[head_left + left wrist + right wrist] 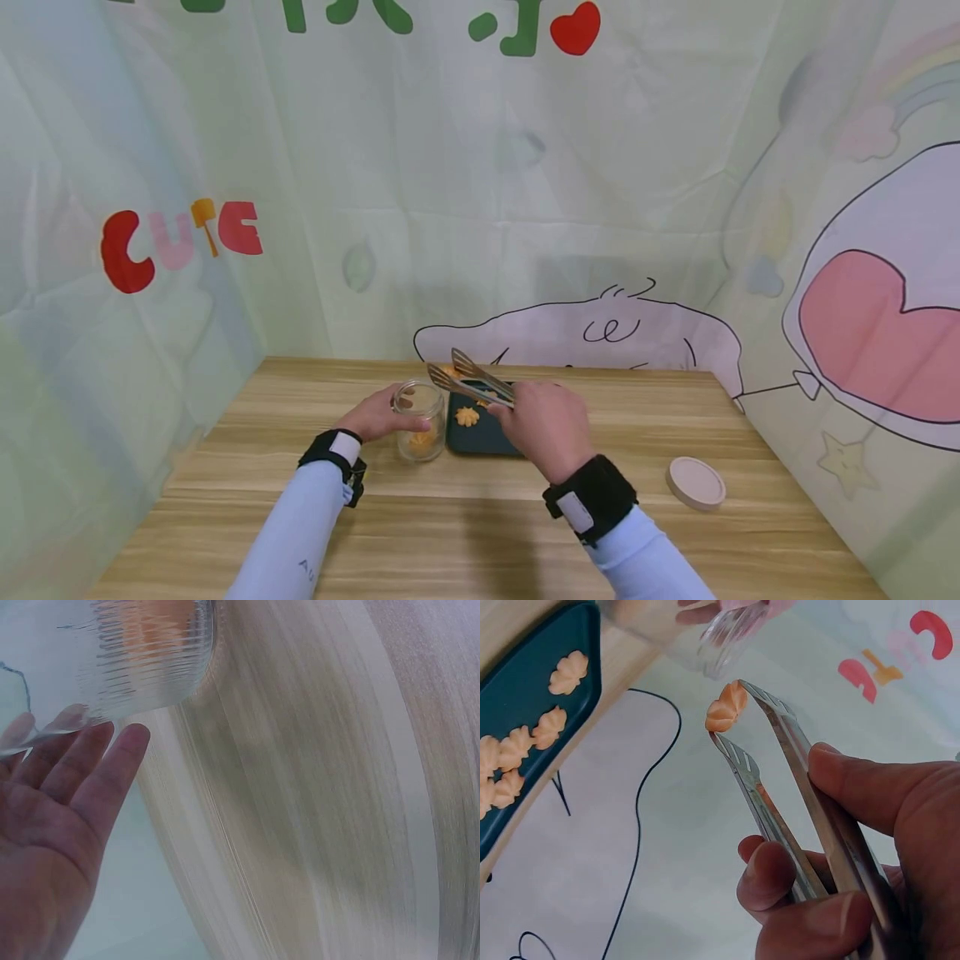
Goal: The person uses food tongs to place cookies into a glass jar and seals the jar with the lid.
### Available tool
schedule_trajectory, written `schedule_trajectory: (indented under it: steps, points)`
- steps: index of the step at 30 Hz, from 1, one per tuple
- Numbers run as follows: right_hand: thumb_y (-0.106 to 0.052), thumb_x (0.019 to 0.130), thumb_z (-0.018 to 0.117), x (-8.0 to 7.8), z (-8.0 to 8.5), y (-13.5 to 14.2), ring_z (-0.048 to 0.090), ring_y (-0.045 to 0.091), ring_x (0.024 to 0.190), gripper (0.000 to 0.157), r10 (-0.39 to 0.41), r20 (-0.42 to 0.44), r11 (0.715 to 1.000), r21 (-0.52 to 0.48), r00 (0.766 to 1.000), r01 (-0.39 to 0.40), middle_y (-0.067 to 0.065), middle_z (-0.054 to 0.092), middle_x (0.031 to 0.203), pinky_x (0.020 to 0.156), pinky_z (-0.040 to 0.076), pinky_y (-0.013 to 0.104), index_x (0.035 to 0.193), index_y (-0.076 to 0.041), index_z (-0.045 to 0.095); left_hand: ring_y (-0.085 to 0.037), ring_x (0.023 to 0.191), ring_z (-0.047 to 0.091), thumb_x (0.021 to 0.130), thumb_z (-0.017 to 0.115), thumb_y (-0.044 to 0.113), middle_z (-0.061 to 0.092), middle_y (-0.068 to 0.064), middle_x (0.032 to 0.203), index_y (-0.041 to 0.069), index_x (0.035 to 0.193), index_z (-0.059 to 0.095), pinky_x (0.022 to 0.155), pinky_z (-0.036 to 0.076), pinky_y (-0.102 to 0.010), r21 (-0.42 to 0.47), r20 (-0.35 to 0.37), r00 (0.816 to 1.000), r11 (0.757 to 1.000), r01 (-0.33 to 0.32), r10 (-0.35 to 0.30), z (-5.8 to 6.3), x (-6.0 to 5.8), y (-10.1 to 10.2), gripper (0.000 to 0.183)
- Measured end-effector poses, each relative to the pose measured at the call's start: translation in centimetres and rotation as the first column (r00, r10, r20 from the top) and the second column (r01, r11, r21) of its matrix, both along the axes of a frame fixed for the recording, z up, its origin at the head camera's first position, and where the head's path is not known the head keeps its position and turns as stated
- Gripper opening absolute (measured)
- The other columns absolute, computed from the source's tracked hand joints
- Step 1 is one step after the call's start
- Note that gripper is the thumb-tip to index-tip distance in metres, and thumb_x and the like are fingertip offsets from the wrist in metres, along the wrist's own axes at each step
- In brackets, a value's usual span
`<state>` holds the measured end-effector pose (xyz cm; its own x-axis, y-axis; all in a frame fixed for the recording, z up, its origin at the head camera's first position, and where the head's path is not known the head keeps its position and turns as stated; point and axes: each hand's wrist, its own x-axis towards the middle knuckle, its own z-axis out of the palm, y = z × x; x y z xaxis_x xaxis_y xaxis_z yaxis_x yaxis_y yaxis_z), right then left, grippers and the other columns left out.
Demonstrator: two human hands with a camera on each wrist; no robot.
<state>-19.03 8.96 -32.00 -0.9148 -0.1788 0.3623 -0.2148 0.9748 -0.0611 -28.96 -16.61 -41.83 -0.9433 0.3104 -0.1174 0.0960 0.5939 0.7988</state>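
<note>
My left hand [381, 417] grips a clear glass jar [437, 442], the thumb across its front and the fingers on its far side. An orange-yellow, flower-shaped cookie [420, 441] shows low inside the jar. In the left wrist view the jar's ribbed wall [112, 664] rests against my fingers. My right hand [551, 427] holds metal tongs [810, 776] with slotted tips. Between those tips, one piped cookie [726, 707] is pinched, raised close to the jar's mouth. Right beside the jar lies a dark tray [480, 448] bearing several cookies [549, 727], partly hidden by my right hand.
A round pale lid [696, 483] lies on the wooden table [360, 533] to the right of my right forearm. Printed cloth [465, 183] hangs behind the table's far edge and along both sides.
</note>
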Motion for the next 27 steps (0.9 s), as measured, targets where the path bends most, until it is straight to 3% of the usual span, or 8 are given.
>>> schedule_trajectory:
  steps: [6, 15, 27]
  points:
    - [-0.048, 0.086, 0.069, 0.0, 0.3, -1.2, 0.036, 0.013, 0.038, 0.051, 0.036, -0.018, 0.999, 0.033, 0.999, -0.035, -0.006, 0.029, 0.047, 0.034, 0.021, 0.026, 0.052, -0.017, 0.045, -0.036, 0.123, 0.043, 0.08, 0.077, 0.041, 0.051, -0.023, 0.136, 0.004, 0.147, 0.034, 0.103, 0.038, -0.056, 0.01, 0.013, 1.0, 1.0, -0.01, 0.01, -0.1, -0.2, 0.0, 0.087]
    - [-0.047, 0.085, 0.07, -0.2, 0.2, -2.6, 0.037, 0.012, 0.04, 0.048, 0.077, -0.014, 0.996, 0.042, 0.997, -0.076, -0.005, 0.035, 0.048, 0.034, 0.025, 0.025, 0.055, -0.016, 0.05, -0.037, 0.124, 0.042, 0.081, 0.075, 0.041, 0.051, -0.022, 0.136, 0.007, 0.148, 0.034, 0.103, 0.036, -0.059, -0.002, 0.028, 0.999, 0.999, -0.038, 0.038, 0.0, -0.1, 0.0, 0.086]
    - [-0.048, 0.086, 0.069, -0.5, 0.0, -3.0, 0.038, 0.013, 0.04, 0.048, 0.063, 0.009, 0.997, 0.043, 0.998, -0.063, -0.005, 0.033, 0.048, 0.034, 0.025, 0.025, 0.056, -0.015, 0.05, -0.037, 0.126, 0.04, 0.08, 0.076, 0.043, 0.049, -0.022, 0.139, 0.005, 0.149, 0.031, 0.104, 0.034, -0.06, -0.017, 0.022, 0.999, 0.999, -0.039, 0.039, 0.2, 0.1, 0.0, 0.091]
